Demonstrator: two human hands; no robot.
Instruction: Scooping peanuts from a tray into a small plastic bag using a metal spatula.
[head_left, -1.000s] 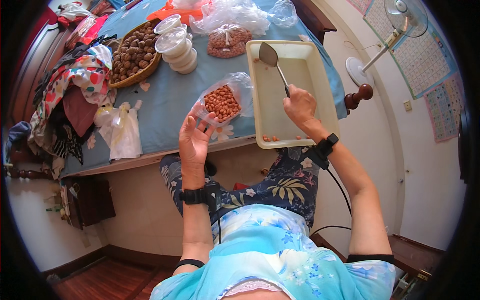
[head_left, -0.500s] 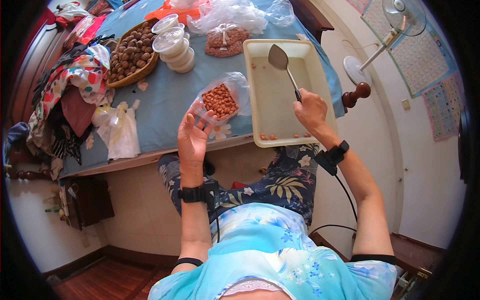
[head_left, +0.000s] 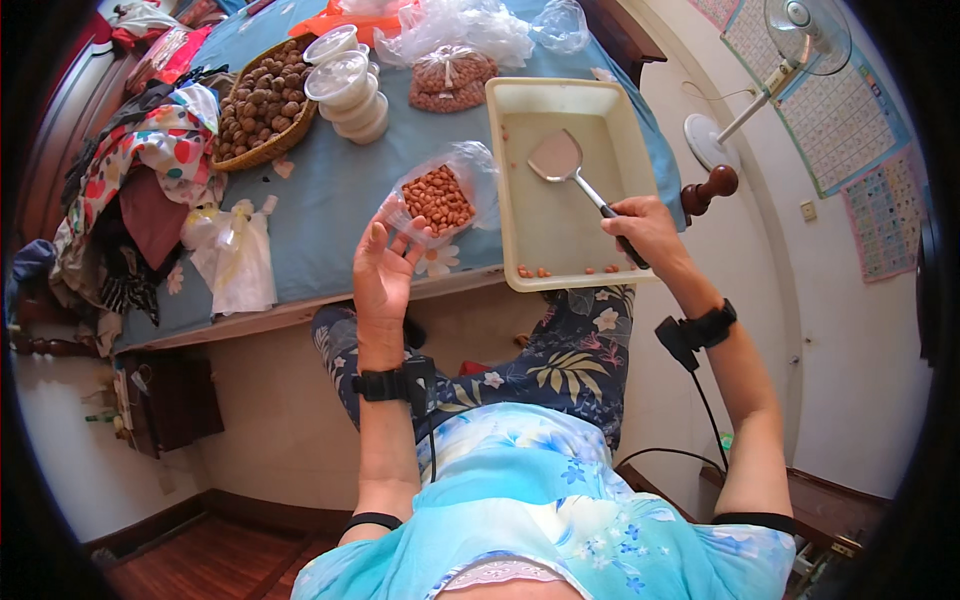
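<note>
My left hand (head_left: 385,265) is palm up, its fingertips curled at the near left edge of a clear plastic bag (head_left: 481,183) on the bed. Inside the bag is a heap of reddish-brown peanuts (head_left: 437,200). My right hand (head_left: 648,235) grips the black handle of a metal spatula (head_left: 557,157), its blade tilted over a cream rectangular tub (head_left: 545,225). The tub stands at the right, just beyond the bag. A few loose peanuts (head_left: 527,271) lie along its near end, with one or two near its far left side.
Behind the bag are a tied bag of peanuts (head_left: 452,80), stacked lidded containers (head_left: 345,90) and a basket of walnuts (head_left: 262,105). Clothes (head_left: 150,200) and white plastic bags (head_left: 235,260) lie to the left. A wooden bedpost (head_left: 712,190) and a white fan (head_left: 708,140) stand right of the tub.
My right hand has moved right and slightly down with the spatula. Its blade has dropped lower and turned, now showing its broad face. My left hand and the bag have hardly moved.
</note>
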